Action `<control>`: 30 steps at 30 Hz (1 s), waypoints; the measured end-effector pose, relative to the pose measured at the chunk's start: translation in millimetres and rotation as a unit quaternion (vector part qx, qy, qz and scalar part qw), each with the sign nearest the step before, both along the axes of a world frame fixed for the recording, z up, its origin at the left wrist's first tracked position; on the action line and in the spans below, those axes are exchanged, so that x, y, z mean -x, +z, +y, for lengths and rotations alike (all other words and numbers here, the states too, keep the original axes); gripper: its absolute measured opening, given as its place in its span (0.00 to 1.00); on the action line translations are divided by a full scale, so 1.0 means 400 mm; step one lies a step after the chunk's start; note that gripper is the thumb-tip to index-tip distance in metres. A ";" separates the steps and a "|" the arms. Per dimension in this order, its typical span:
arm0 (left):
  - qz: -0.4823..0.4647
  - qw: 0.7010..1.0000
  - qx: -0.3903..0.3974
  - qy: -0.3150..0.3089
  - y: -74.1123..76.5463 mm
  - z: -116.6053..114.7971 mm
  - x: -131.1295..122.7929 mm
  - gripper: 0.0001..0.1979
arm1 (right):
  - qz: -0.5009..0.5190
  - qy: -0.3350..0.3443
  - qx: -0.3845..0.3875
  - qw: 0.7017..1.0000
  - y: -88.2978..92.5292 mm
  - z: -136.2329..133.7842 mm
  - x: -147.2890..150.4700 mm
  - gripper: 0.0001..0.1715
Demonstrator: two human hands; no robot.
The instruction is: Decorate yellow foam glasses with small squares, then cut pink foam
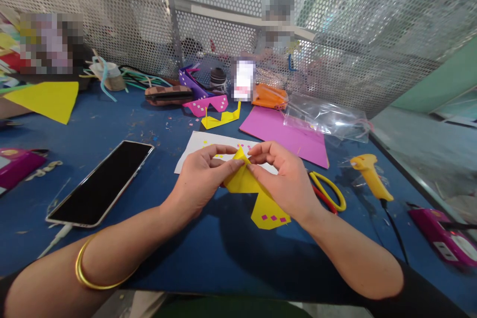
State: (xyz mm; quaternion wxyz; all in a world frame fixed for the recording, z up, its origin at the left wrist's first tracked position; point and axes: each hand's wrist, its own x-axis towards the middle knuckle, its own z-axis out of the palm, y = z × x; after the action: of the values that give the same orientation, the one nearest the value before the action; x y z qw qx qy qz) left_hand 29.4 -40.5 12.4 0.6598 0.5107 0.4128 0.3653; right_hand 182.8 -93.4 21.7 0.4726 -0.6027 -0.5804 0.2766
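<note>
A yellow paper cutout (pixel 270 208), shaped like a pair of glasses and dotted with small magenta diamonds along its lower edge, is held up over the blue table. My left hand (pixel 208 171) pinches its folded upper part between thumb and fingers. My right hand (pixel 281 176) grips the same fold from the other side, with thumb and fingertips closed on the paper. Behind the hands lies a white sheet (pixel 190 151) with tiny yellow and pink pieces on it. Scissors (pixel 330 191) with yellow and red handles rest beside my right hand.
A phone (pixel 104 181) on a cable lies at left. A yellow glue gun (pixel 372 176) and a magenta power strip (pixel 443 236) are at right. Purple card (pixel 286 134), pink paper glasses (pixel 208 104) and yellow paper glasses (pixel 221 118) lie further back. Beyond the perforated metal screen (pixel 231 35) is a person.
</note>
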 end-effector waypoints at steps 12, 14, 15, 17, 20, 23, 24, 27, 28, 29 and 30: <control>-0.063 0.993 0.097 -0.028 0.002 -0.009 -0.001 0.12 | 0.006 -0.015 0.019 1.000 0.007 0.002 -0.007 0.09; -0.068 0.992 0.106 -0.031 0.001 -0.010 -0.004 0.12 | 0.005 -0.011 0.017 1.000 0.005 0.001 -0.006 0.08; -0.070 0.991 0.106 -0.032 0.000 -0.010 -0.005 0.11 | 0.005 -0.010 0.015 1.000 0.005 0.001 -0.006 0.08; -0.071 0.991 0.106 -0.034 0.000 -0.010 -0.006 0.10 | 0.005 -0.009 0.013 1.000 0.005 0.001 -0.005 0.07; -0.073 0.991 0.109 -0.036 -0.001 -0.009 -0.005 0.10 | 0.006 -0.008 0.011 1.000 0.006 0.001 -0.006 0.07; -0.076 0.990 0.113 -0.039 -0.003 -0.009 -0.004 0.10 | 0.005 -0.011 0.014 1.000 0.007 0.000 -0.007 0.07; -0.076 0.990 0.112 -0.039 -0.003 -0.009 -0.005 0.10 | 0.006 -0.013 0.015 1.000 0.007 0.000 -0.007 0.07; -0.073 0.990 0.112 -0.038 -0.004 -0.009 -0.005 0.10 | 0.017 -0.015 0.019 1.000 0.008 0.001 -0.009 0.08; -0.076 0.990 0.115 -0.039 -0.004 -0.008 -0.005 0.10 | 0.022 -0.015 0.022 0.999 0.009 0.002 -0.011 0.08; -0.079 0.989 0.121 -0.043 -0.004 -0.007 -0.004 0.10 | 0.029 -0.016 0.026 0.999 0.010 0.004 -0.012 0.09; -0.081 0.988 0.127 -0.047 -0.004 -0.007 -0.003 0.10 | 0.035 -0.018 0.029 0.999 0.011 0.006 -0.014 0.09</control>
State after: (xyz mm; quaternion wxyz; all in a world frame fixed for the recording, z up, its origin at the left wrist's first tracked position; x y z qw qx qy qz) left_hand 30.6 -43.1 10.8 0.7666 0.4105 0.3768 0.3189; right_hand 188.6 -91.0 25.9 0.4795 -0.6166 -0.5446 0.3055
